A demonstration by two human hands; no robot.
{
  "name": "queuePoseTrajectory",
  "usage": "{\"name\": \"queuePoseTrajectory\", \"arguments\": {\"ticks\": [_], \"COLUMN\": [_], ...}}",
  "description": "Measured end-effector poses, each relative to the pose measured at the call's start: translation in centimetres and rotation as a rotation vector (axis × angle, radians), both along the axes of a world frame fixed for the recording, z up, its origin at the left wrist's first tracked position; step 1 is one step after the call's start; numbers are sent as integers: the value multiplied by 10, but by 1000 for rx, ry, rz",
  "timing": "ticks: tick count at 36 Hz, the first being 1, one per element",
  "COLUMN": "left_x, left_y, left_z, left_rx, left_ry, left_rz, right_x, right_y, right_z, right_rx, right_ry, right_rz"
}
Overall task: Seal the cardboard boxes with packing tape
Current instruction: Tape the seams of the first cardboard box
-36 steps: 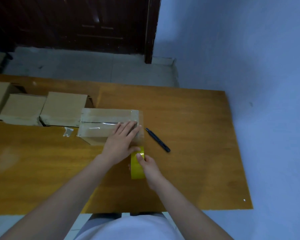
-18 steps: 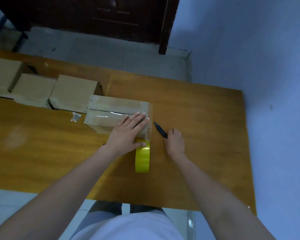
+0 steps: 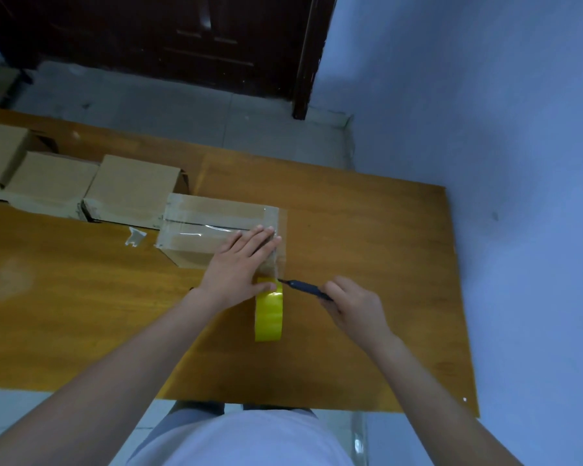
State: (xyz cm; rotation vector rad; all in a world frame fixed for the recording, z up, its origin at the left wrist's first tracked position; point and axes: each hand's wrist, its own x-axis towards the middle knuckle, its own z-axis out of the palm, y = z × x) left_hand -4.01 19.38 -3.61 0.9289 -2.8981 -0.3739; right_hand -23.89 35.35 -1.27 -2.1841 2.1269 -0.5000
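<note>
Since half a second earlier, the right hand [image 3: 352, 304] had picked the dark utility knife [image 3: 305, 287] up off the wooden table [image 3: 367, 230]; previously the hand was only reaching the knife where it lay flat beside the box. At the moment inspected, the right hand's fingers were curled around the knife handle, and the tip pointed left, just at the stretch of clear tape running from the box down to the roll. The left hand [image 3: 238, 264] remained as before, fingers straight and together, pressing flat on the right end of the taped cardboard box [image 3: 216, 220], thumb resting against the top of the yellow tape roll [image 3: 269, 314]. The roll stood on edge on the table, just in front of the box's right corner, between the two hands. Clear tape already covered the box's top seam. Three further cardboard boxes [image 3: 132, 186] sat in a row to the left, touching one another. A small scrap of tape [image 3: 134, 236] lay on the table beside the taped box's left end.
</note>
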Motion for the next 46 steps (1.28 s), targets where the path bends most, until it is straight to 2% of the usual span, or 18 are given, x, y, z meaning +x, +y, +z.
{"name": "queuePoseTrajectory", "arguments": {"ticks": [4, 11, 16, 22, 25, 27, 29, 31, 33, 35, 38, 46], "left_x": [0, 0, 1, 1, 1, 1, 1, 1, 1, 1, 1, 2], "left_y": [0, 0, -1, -2, -3, -2, -2, -2, -3, -4, -4, -5], "left_z": [0, -2, -2, -2, -1, 0, 0, -2, -4, -5, -3, -1], "left_rx": [-4, -21, -5, -1, 11, 14, 11, 6, -6, -21, -10, 30], "left_ry": [2, 24, 5, 6, -8, -10, -17, -18, -9, -6, -10, -26], "left_rz": [2, 4, -9, -8, -18, -19, -18, -18, -21, -16, -25, -47], "right_x": [11, 21, 8, 10, 20, 25, 30, 38, 48, 57, 62, 63], "right_y": [-13, -19, -9, -6, -9, -11, -18, -29, -39, -49, -57, -53], "right_z": [-2, -9, -27, -56, -68, -73, -69, -61, -49, -36, -33, -34], "right_rx": [-46, -43, 154, 552, 591, 533, 375, 245, 267, 407, 538, 544], "right_ry": [77, 138, 130, -46, -69, -81, -234, -541, -874, -1140, -1235, -1348], "right_rz": [19, -75, -364, -630, -686, -709, -698, -621, -529, -464, -381, -395]}}
